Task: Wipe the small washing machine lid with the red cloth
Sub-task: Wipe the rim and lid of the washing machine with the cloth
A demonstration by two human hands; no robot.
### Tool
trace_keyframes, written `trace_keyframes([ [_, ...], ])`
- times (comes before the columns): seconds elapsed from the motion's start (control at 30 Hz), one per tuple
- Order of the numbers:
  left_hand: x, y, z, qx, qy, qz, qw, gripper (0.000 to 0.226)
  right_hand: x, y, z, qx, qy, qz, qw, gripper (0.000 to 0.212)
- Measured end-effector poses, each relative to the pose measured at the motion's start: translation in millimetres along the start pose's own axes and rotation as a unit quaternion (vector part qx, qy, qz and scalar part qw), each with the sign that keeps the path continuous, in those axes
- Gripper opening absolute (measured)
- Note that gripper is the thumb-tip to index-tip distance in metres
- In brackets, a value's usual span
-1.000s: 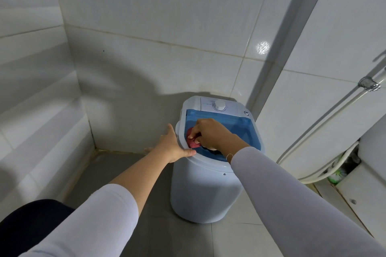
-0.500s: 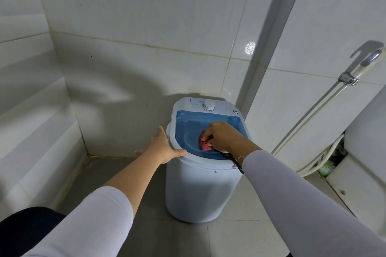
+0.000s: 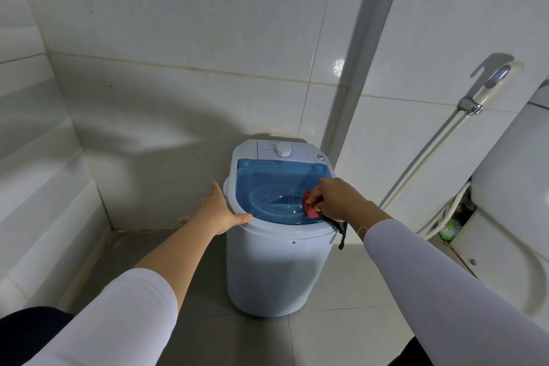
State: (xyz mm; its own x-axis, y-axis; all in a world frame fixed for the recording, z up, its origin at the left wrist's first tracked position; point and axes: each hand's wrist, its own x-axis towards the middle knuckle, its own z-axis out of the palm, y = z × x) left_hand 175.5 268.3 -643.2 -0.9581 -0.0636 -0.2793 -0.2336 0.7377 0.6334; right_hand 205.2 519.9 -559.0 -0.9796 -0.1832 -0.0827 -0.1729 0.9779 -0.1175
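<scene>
Both hands are at the small washing machine (image 3: pixel 276 261): the right hand (image 3: pixel 337 199) grips the red cloth (image 3: pixel 310 207) and presses it on the near right part of the blue lid (image 3: pixel 267 187). The left hand (image 3: pixel 219 211) lies open against the left rim, thumb on the near edge.

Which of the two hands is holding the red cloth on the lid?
The right hand presses the red cloth on the blue lid; the left hand is empty, open against the washing machine's rim.
</scene>
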Motion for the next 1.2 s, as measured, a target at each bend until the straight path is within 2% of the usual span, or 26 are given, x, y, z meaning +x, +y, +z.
trace_keyframes([
  [0.37, -8, 6, -3, -0.007, 0.005, 0.001, 1.0, 0.129, -16, 26, -3, -0.008, 0.016, 0.072, 0.997, 0.026],
  [0.53, -23, 16, -4, -0.065, -0.021, 0.052, 0.996, 0.107, -18, 26, -22, -0.026, -0.009, 0.115, 0.993, 0.022],
  [0.67, -29, 16, -8, -0.114, -0.02, 0.043, 0.992, 0.082, -11, -8, -40, 0.025, 0.022, 0.041, 0.999, 0.025],
  [0.77, -25, 9, -9, -0.137, -0.005, 0.02, 0.99, 0.068, -2, -45, -34, 0.044, 0.011, -0.031, 0.999, 0.029],
  [1.0, -25, 3, -9, -0.222, 0.005, 0.003, 0.975, 0.071, 17, -108, 9, -0.008, -0.005, -0.142, 0.99, 0.029],
  [1.2, -35, 9, -9, -0.196, -0.005, 0.013, 0.98, 0.077, 16, -102, 16, -0.037, -0.016, -0.154, 0.987, 0.032],
])
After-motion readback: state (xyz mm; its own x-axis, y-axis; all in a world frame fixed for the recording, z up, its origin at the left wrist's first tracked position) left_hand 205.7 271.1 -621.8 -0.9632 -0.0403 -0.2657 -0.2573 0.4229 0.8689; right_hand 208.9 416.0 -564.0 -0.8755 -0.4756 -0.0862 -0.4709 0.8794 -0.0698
